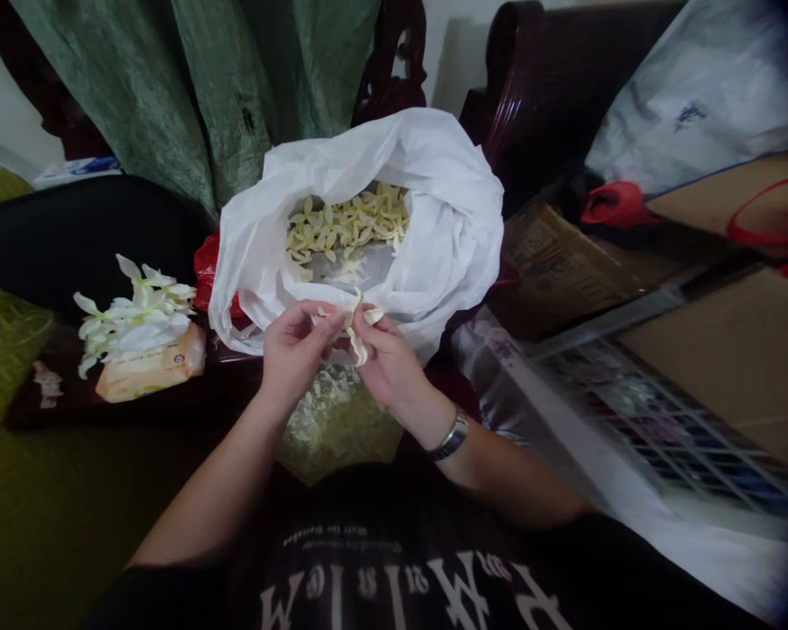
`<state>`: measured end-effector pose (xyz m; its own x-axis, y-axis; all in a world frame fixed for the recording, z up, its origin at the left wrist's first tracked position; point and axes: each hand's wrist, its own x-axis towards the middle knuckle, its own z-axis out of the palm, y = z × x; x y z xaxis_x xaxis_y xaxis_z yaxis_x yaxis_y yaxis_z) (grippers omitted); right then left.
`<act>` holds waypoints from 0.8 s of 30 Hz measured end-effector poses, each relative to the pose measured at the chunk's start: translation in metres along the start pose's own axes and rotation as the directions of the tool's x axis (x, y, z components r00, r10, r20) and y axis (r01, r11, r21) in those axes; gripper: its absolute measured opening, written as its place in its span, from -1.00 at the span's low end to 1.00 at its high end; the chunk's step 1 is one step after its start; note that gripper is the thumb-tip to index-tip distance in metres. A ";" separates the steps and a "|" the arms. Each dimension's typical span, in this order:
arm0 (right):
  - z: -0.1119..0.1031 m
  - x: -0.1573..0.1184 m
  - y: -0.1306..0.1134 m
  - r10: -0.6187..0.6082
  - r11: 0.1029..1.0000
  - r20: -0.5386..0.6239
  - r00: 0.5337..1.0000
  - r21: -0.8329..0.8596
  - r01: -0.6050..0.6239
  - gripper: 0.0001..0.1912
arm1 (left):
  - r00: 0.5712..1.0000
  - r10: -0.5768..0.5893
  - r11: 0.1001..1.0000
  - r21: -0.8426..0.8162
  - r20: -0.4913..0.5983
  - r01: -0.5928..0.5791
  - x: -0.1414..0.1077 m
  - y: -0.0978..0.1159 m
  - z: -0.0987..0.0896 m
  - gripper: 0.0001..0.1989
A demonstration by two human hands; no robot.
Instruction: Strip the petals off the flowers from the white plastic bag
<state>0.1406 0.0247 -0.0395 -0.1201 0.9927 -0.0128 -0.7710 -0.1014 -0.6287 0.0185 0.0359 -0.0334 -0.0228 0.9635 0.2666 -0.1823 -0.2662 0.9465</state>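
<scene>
Between my two hands is one pale cream flower (355, 329) with long, narrow petals. My left hand (300, 339) pinches it from the left side, thumb and fingers closed. From the other side my right hand (389, 352), with a metal watch on the wrist, also grips it with closed fingertips. Just beyond the hands a large white plastic bag (456, 219) stands with its mouth wide. Many similar yellowish flowers (348, 223) lie inside it, heaped toward the far side. Below my hands, whitish scraps (325, 398) are scattered, partly hidden by my arms.
On the left, white flowers (141, 306) lie on an orange-and-white packet (151, 367) at the dark wooden edge. A red plastic bag (208, 267) touches the white bag. Cardboard boxes (558, 262) and a wire rack (670, 420) stand on the right. A green curtain (236, 96) hangs behind.
</scene>
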 end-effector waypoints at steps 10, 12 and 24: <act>-0.013 0.006 -0.025 0.036 0.939 0.125 0.991 -0.343 0.009 -0.70 | 0.969 -0.155 0.987 -0.020 0.190 0.162 0.002 0.023 -0.014 -0.77; -0.013 0.007 -0.027 -0.003 0.912 0.137 0.991 -0.405 0.059 -0.74 | 0.960 -0.199 0.980 0.019 0.198 0.199 0.004 0.026 -0.016 -0.77; -0.010 0.008 -0.015 -0.001 0.974 0.010 1.000 -0.226 0.003 -0.68 | 0.980 -0.148 0.981 -0.106 0.131 0.162 -0.001 0.017 -0.013 -0.77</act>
<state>0.1573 0.0344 -0.0384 -0.1255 0.9921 -0.0043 -0.6102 -0.0806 -0.7881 0.0028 0.0312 -0.0199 0.1338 0.9803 0.1454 -0.2864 -0.1023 0.9526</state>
